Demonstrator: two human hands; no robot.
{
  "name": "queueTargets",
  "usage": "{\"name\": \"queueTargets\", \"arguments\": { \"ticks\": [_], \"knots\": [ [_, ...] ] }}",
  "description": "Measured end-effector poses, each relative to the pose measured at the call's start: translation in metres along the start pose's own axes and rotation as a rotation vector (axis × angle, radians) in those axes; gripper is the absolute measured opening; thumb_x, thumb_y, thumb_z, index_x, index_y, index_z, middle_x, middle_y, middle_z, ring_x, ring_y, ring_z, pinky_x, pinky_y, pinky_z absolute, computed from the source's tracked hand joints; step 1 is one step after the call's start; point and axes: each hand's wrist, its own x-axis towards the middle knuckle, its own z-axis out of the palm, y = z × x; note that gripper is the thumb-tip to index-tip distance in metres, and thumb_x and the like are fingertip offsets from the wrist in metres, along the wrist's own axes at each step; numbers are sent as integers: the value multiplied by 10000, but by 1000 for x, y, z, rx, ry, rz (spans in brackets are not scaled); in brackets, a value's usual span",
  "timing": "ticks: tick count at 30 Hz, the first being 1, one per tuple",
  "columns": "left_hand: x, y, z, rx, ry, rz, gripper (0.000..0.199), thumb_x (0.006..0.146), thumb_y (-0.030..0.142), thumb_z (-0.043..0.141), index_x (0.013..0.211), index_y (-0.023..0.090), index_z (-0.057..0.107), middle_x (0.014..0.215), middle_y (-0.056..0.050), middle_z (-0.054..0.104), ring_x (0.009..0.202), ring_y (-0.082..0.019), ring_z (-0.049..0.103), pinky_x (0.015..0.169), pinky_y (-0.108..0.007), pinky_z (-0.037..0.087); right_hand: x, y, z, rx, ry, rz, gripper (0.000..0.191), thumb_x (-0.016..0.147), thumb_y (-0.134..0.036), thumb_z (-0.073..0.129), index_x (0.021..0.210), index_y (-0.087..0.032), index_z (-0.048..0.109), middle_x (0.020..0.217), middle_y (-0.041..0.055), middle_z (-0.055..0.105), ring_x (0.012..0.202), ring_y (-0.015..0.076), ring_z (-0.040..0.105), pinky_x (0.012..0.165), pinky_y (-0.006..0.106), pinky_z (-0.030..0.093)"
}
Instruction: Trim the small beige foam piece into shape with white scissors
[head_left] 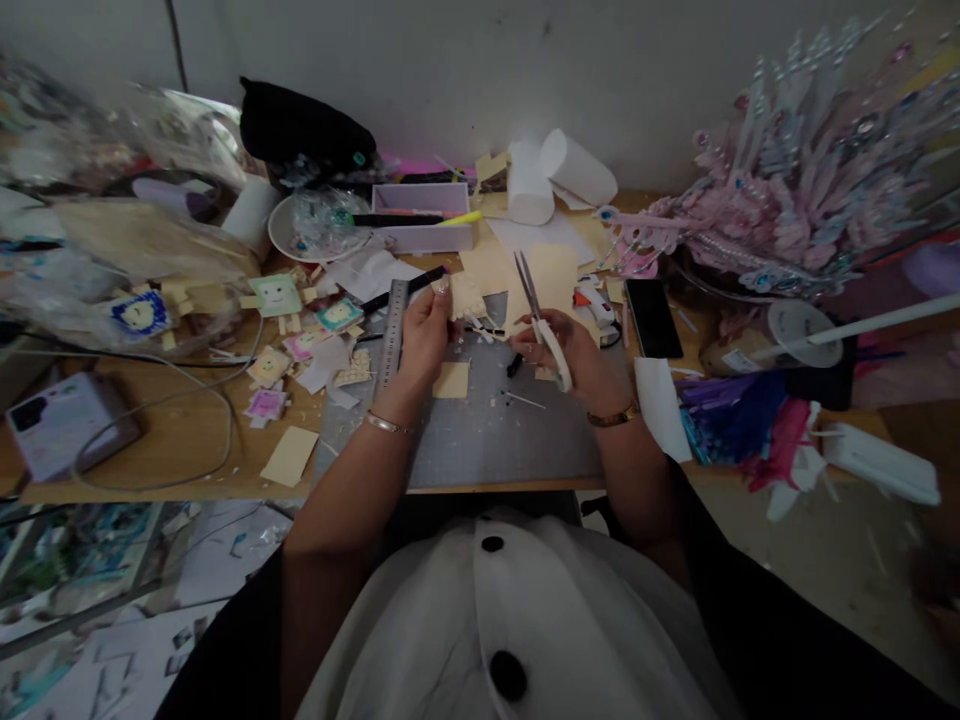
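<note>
The left hand (426, 325) seems to pinch a small cream piece (470, 297) in its grip, though the view is dim; the right hand (576, 352) has its grip round the white-handled scissors (553, 350), both over the grey mat (480, 440) on the worktop (180, 472). Behind, a lilac box (431, 239) has pens (412, 219) lying across it; beside it, a white bowl (279, 234) holds clear plastic (322, 222); far right, a lidded cup (739, 343) has a straw (885, 319) in it.

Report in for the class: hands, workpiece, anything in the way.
Left hand pinching cream piece. Right hand holding scissors, blades pointing away. Ruler beside left hand; scraps on mat.
</note>
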Motion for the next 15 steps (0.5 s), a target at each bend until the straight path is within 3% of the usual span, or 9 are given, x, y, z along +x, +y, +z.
{"name": "queueTargets", "arguments": {
  "ticks": [4, 8, 11, 13, 14, 15],
  "knots": [
    [-13, 3, 11, -13, -197, -73, 540, 796, 741, 713, 846, 228, 549, 589, 27, 557, 430, -97, 482, 406, -231, 347, 4, 12, 15, -30, 139, -40, 596, 660, -528, 880, 1053, -257, 523, 948, 22, 714, 944, 197, 714, 790, 323, 617],
    [-15, -8, 13, 93, -386, -93, 400, 856, 593, 725, 879, 224, 572, 570, 21, 591, 430, -116, 516, 438, -237, 395, 6, 22, 21, -89, 225, -38, 576, 698, -574, 801, 1061, -250, 491, 935, 23, 676, 848, 181, 693, 712, 316, 615],
    [-17, 1, 11, 271, -316, 31, 292, 860, 476, 744, 884, 216, 612, 596, 21, 588, 509, -127, 538, 504, -243, 425, 7, 24, 22, -120, 272, -69, 546, 714, -584, 759, 1039, -252, 473, 891, 8, 636, 810, 170, 679, 716, 321, 616],
    [-29, 26, 9, 316, -116, 186, 322, 796, 439, 815, 966, 220, 649, 784, -29, 669, 675, -159, 618, 595, -272, 492, 8, 25, 21, -126, 282, -72, 539, 699, -565, 766, 1022, -253, 469, 859, -4, 619, 782, 162, 667, 705, 317, 607],
    [-41, 44, 7, 281, -92, 251, 323, 815, 462, 797, 1003, 235, 665, 898, -60, 698, 775, -186, 655, 642, -297, 530, 9, 25, 20, -123, 279, -66, 536, 689, -552, 773, 1017, -253, 471, 841, -11, 614, 765, 160, 662, 694, 317, 601],
    [-56, 64, 5, 230, -179, 269, 309, 838, 507, 768, 1009, 263, 686, 947, -74, 708, 833, -215, 677, 665, -330, 557, 10, 25, 19, -117, 274, -58, 534, 680, -541, 779, 1011, -253, 475, 819, -18, 609, 745, 160, 657, 681, 318, 596]
  ]
}}
